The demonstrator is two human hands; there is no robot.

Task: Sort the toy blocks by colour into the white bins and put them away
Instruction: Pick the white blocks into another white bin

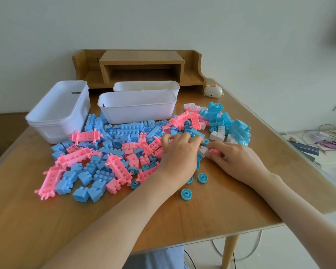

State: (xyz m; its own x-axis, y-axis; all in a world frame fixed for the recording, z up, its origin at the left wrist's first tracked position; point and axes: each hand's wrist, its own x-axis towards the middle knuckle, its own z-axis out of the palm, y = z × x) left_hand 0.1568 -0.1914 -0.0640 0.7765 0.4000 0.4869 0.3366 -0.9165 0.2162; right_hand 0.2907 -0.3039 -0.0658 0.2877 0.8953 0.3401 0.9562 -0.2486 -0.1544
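Blocks in pink and blue lie in a big messy pile on the wooden table, just in front of the near white bin; some blocks are hidden under the two hands, so not all can be seen. Behind the near white bin sits a second white bin, and only a bit of something pale shows inside it (too little to tell what); left of the near white bin stands the big white tub, and its inside cannot be seen.

Right of the near white bin and nearer the camera, the left hand lies palm down on the pile with its fingers bent over the blocks; what it grips, if anything, cannot be seen. Just beside it, the right hand pinches a small white block stuck to a pink piece. Both arms are bare and reach in from the bottom edge.

Loose blue wheels lie on the bare table in front of the hands; a wooden shelf stands behind the bins against a plain pale wall; a small cream gadget sits right of the shelf.
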